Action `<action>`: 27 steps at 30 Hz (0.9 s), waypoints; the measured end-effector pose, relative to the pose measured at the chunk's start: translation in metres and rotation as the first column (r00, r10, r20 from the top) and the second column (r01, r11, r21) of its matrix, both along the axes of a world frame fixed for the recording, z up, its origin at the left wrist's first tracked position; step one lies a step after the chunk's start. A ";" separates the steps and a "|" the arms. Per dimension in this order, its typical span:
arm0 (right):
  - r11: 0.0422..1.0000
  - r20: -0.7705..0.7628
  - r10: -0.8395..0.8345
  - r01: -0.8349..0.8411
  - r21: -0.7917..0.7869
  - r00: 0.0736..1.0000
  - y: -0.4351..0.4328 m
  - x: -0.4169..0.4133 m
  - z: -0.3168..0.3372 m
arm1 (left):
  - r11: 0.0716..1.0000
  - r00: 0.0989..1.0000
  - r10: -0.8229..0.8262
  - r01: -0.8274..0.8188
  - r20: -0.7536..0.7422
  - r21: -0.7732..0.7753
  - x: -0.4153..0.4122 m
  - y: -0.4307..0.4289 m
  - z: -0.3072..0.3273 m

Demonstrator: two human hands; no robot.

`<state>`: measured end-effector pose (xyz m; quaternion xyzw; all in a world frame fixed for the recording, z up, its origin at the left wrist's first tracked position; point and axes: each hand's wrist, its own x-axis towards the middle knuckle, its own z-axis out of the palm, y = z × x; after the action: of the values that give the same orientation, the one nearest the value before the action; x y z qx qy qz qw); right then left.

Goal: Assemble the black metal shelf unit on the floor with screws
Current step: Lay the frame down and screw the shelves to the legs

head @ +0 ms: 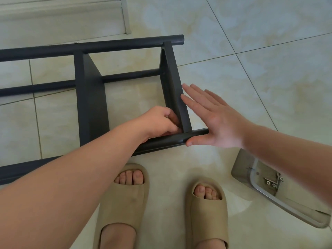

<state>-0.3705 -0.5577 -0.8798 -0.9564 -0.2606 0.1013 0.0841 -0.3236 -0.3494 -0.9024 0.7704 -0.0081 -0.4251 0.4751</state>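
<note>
left hand (pixel 161 121): fingers curled at shelf panel (pixel 175 83) / near tube (pixel 165 141) joint, hold unclear | right hand (pixel 215 123): flat, fingers straight, against shelf panel's right side

Glossy pale tiled floor (pixel 251 42), beige marbling, thin dark grout lines running diagonal. My feet are in two tan foam slides, toes showing: left slide (pixel 124 203), right slide (pixel 208 212), side by side, a little apart. Light baseboard (pixel 59 20) top left, white trim strip (pixel 125 15) just beside it. Tiny dark speck (pixel 166 209) between the slides.
</note>
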 end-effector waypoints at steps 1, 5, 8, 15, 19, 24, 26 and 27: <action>0.999 -0.009 0.032 -0.032 -0.038 0.999 0.000 0.005 0.001 | 1.000 1.000 -0.015 0.015 -0.027 -0.011 0.000 0.000 0.000; 0.983 -0.059 0.110 -0.117 -0.141 0.992 0.002 0.023 0.002 | 0.998 0.997 -0.053 0.054 -0.062 0.013 0.002 -0.001 0.001; 0.981 -0.077 0.128 -0.138 -0.136 0.989 0.003 0.025 -0.001 | 0.997 0.996 -0.052 0.056 -0.072 0.059 0.004 -0.003 0.000; 0.974 -0.024 0.180 -0.182 -0.135 0.983 0.003 0.023 0.000 | 1.000 0.981 0.027 -0.028 -0.194 0.000 0.007 -0.008 -0.002; 0.970 0.003 0.202 -0.199 -0.136 0.979 0.003 0.019 -0.002 | 0.998 0.975 0.055 -0.059 -0.213 -0.013 0.008 -0.009 -0.007; 0.981 0.049 0.180 -0.176 -0.082 0.982 0.003 0.013 -0.011 | 1.000 0.981 0.025 -0.027 -0.192 -0.006 0.005 -0.009 -0.006; 0.984 0.079 0.171 -0.167 -0.056 0.982 0.004 0.011 -0.015 | 1.000 0.983 0.018 -0.021 -0.184 -0.014 0.004 -0.009 -0.005; 0.985 0.086 0.169 -0.165 -0.052 0.982 0.004 0.011 -0.016 | 1.000 0.983 0.018 -0.021 -0.184 -0.018 0.004 -0.008 -0.005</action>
<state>-0.3599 -0.5533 -0.8962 -0.9365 -0.3410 0.0703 0.0422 -0.3195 -0.3574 -0.9075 0.7229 0.0391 -0.4898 0.4857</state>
